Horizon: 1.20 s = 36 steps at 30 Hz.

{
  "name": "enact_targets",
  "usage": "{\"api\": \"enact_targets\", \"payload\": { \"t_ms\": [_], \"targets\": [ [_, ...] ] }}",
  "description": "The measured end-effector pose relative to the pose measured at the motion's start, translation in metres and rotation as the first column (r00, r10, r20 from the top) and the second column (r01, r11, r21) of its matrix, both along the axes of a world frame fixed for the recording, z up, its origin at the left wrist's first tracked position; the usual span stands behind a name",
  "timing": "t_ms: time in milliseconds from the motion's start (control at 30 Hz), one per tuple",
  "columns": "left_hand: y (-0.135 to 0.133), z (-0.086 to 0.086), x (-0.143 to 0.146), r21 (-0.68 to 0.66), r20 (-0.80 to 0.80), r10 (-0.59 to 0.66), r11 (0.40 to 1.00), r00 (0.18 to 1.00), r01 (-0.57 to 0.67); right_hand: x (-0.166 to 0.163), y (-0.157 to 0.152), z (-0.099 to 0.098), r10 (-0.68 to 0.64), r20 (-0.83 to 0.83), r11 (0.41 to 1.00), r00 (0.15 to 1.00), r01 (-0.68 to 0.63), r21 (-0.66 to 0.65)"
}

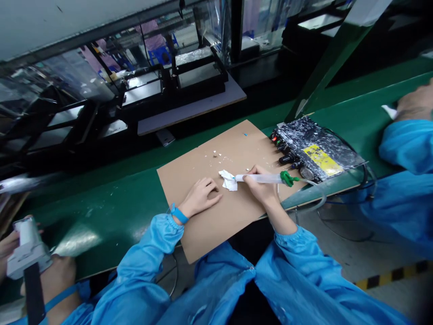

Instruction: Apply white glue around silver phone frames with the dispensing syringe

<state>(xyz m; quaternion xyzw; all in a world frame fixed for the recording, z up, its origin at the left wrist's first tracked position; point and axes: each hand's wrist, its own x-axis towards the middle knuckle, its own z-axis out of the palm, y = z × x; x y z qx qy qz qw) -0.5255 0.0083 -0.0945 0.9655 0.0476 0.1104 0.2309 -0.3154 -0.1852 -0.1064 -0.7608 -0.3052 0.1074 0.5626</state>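
White, translucent plastic makes up the slim tubular syringe (265,178), held above the middle of the flat brown cardboard sheet (209,230). The right hand (259,186) has its fingers clamped around the barrel near the front, presumably because a low grip steadies the narrow tip. That tip meets the crumpled white tissue scrap (229,182), thin, creased and ragged-edged, lying at the sheet's centre. The left hand (202,196) rests on the sheet just beside the scrap, holding nothing, thumb and forefinger apart in a loose curl, perhaps to stay ready near the tip. Brittle-looking white crumbs (218,155) dot the sheet's far half.

A ridged green plastic cap (287,178) closes the syringe's rear, joined to bendy clear tubing (324,196) beyond the sheet's right side. Overlapping the sheet's far right corner sits the boxy black-and-white smeared control unit (316,144), knobs facing the sheet, probably for easy reach. Beneath the sheet spreads the smooth green bench top (118,198), which the matte cardboard likely protects.
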Motion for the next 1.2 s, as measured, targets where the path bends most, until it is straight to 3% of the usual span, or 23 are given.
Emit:
{"api": "enact_targets", "payload": {
  "t_ms": [200,633,800,933,1067,1200],
  "targets": [
    [0.009,-0.013,0.006,-0.040,0.093,0.085,0.996,0.992,-0.082,0.001,-0.002,-0.006,-0.059,-0.005,0.990,0.998,0.059,0.126],
    [-0.014,-0.010,0.005,-0.019,0.093,0.088,0.996,0.992,-0.086,-0.003,-0.002,0.004,0.044,-0.013,0.998,0.999,-0.044,-0.036],
    [-0.019,-0.011,0.002,0.038,0.193,-0.086,0.996,0.978,0.080,-0.003,-0.001,0.000,0.043,-0.015,0.999,0.999,-0.043,-0.024],
    [-0.020,-0.011,0.001,0.188,0.229,-0.128,0.978,0.965,0.086,-0.002,0.000,-0.003,0.039,-0.009,0.999,0.999,-0.039,-0.025],
    [-0.019,-0.015,0.000,0.272,0.146,-0.040,0.962,0.989,-0.002,-0.002,0.000,-0.003,0.052,-0.009,0.998,0.999,-0.052,-0.023],
    [-0.020,-0.019,0.002,0.250,0.058,0.077,0.964,0.995,-0.090,-0.003,0.000,-0.002,0.060,-0.028,0.998,0.998,-0.061,-0.023]
  ]
}}
